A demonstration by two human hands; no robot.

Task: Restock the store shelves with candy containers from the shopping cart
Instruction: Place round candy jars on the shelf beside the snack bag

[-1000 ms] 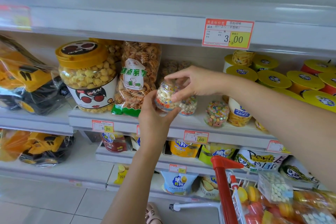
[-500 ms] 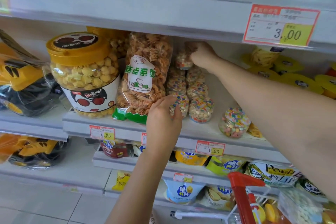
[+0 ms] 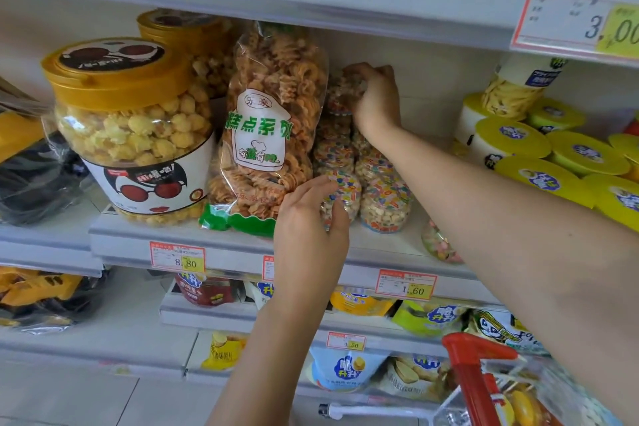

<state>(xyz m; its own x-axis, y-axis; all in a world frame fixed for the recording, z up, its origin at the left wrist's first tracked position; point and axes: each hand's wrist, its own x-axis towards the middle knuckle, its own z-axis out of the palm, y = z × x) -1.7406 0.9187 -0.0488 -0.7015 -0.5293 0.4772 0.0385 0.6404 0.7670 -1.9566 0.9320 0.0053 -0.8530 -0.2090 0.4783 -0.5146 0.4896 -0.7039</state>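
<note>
Small clear candy jars with coloured sweets stand in two rows on the middle shelf (image 3: 242, 247). Far back in the left row, a candy jar (image 3: 340, 95) sits on top of the others, and my right hand (image 3: 375, 97) grips it with curled fingers. My left hand (image 3: 311, 214) is at the shelf's front with its fingers curved around the front candy jar (image 3: 344, 194) of the left row. The front jar of the right row (image 3: 385, 201) stands beside it. The red-handled shopping cart (image 3: 479, 377) shows at the bottom right, with candy containers inside.
A bag of orange spiral snacks (image 3: 269, 128) leans just left of the jars. A big yellow-lidded popcorn tub (image 3: 128, 135) stands further left. Yellow-lidded cups (image 3: 560, 162) fill the shelf's right side. One more candy jar (image 3: 439, 242) lies behind my right forearm. The upper shelf edge hangs low.
One second ago both hands held a jar in front of the shelf. My right hand carried it to the back and top of the left row. My left hand moved to the front jar.
</note>
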